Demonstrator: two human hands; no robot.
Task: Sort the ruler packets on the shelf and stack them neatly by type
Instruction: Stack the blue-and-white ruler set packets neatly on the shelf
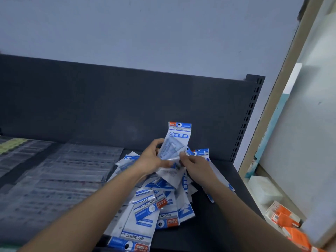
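left hand point(151, 159): fingers curled round a packet point(177, 140), upright above the pile point(154, 202)
right hand point(195, 164): fingers pinching that packet's lower edge
pile: loose on the shelf point(209, 224)

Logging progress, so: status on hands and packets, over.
Left hand grips upright blue-and-white plastic ruler packet; right hand pinches its lower edge. Unsorted pile of like packets beneath. Nothing blocking.

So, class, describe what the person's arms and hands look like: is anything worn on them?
The left hand and right hand are bare, without gloves; no ring, watch or bracelet shows. The left forearm and right forearm are uncovered to the frame's edge: no sleeves in view.
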